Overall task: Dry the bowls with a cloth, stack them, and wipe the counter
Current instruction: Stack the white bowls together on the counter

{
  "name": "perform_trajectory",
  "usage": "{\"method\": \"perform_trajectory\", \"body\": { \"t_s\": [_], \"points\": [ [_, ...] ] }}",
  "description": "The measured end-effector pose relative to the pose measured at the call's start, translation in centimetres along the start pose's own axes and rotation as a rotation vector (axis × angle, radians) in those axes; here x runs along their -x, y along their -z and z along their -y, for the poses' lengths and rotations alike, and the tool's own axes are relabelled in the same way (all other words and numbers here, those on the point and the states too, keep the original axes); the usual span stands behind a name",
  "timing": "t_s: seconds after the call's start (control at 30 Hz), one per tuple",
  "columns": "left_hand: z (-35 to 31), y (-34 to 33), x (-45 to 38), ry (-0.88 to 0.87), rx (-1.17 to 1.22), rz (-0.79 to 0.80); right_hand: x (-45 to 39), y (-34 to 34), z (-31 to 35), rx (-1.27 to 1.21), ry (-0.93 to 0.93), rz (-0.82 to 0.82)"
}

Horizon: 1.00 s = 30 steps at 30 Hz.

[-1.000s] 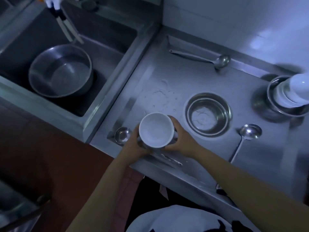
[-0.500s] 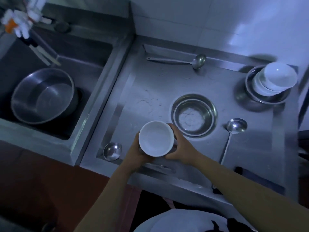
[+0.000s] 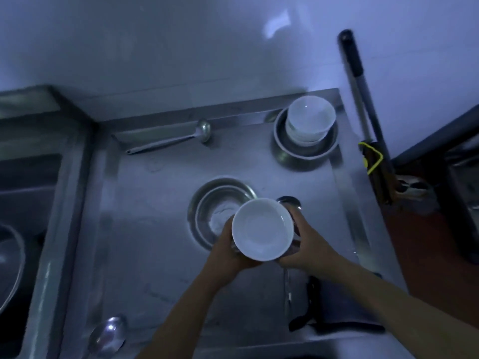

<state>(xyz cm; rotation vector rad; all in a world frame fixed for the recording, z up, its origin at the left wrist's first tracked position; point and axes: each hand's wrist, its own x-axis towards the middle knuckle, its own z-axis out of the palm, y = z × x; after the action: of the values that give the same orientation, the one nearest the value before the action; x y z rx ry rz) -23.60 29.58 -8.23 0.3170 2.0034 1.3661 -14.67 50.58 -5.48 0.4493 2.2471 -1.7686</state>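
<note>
Ladle [image 3: 287, 202] half hidden behind bowl [image 3: 262, 229]

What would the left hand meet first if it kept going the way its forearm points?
Probably the steel bowl just beyond the left hand, though the held white bowl seems raised above it, so depth is unclear.

There is a single view, from a camera worn on the person's head. It looks steeply down, almost straight, onto a steel counter [image 3: 155, 229], with the tiled wall [image 3: 207, 47] along the top edge of the frame. The wide lens bends the counter's edges. The view sits close: both forearms reach in from the bottom edge, and the left hand [image 3: 228, 244] and right hand [image 3: 305, 247] meet just below the middle. A sink [image 3: 23, 203] cuts off at the left edge.
</note>
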Motion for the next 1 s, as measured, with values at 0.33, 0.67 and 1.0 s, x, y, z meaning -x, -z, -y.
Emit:
{"method": "perform_trajectory", "body": {
  "t_s": [0.33,0.67,1.0],
  "points": [
    [-14.6,-1.4,-16.6,-0.167,-0.061,0.042,-9.3,15.3,5.7,-0.041,0.156,-0.249],
    [-20.6,-2.3,-26.8,-0.132,-0.153,0.091,-16.3,23.0,6.3,-0.124,0.14,-0.312],
    [-19.3,-3.1,-28.2,-0.132,-0.157,0.144,-16.9,23.5,4.8,-0.122,0.137,-0.328]
  ]
}}
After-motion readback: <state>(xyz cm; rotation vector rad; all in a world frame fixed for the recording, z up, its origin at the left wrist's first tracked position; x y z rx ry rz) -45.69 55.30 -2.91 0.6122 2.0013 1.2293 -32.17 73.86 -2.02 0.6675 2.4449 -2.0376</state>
